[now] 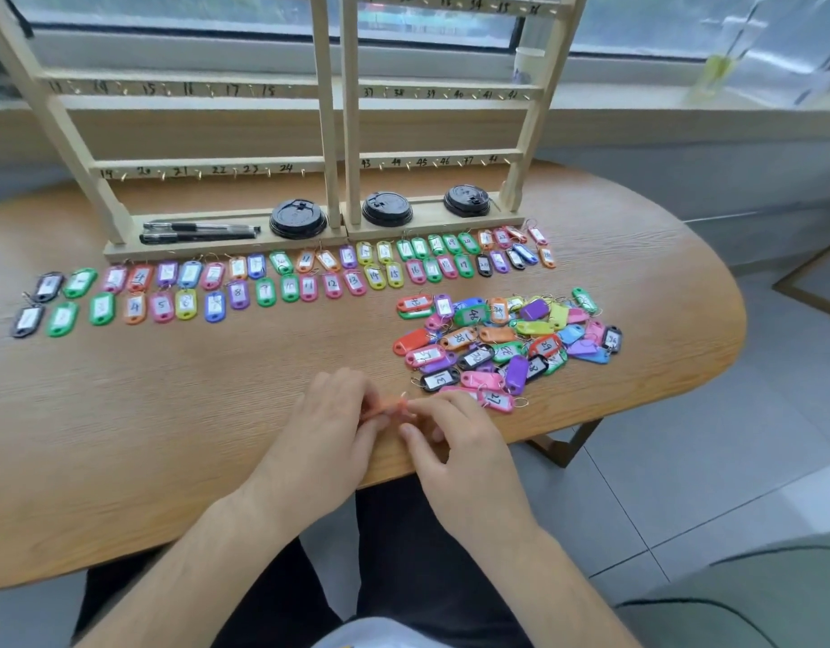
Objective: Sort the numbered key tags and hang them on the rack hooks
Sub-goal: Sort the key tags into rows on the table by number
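Orange plastic is showing between my fingertips: I am pinching a small orange tag (388,408) with both hands in the lower middle of the frame, just above the near edge of the wooden table (170,437). My left hand (329,427) is curling its fingers round one end, and my right hand (455,441) is pinching the other end beside the wire ring. The tag's number is hidden. Just above my right hand, a loose pile of tags (501,339) is lying in a heap. Across the middle of the frame, rows of sorted tags (263,285) are lying side by side in front of the wooden rack (328,133), with numbered hooks (198,174) lining its rails. Black pens (198,230) and 3 black lids (297,218) are sitting on its base.
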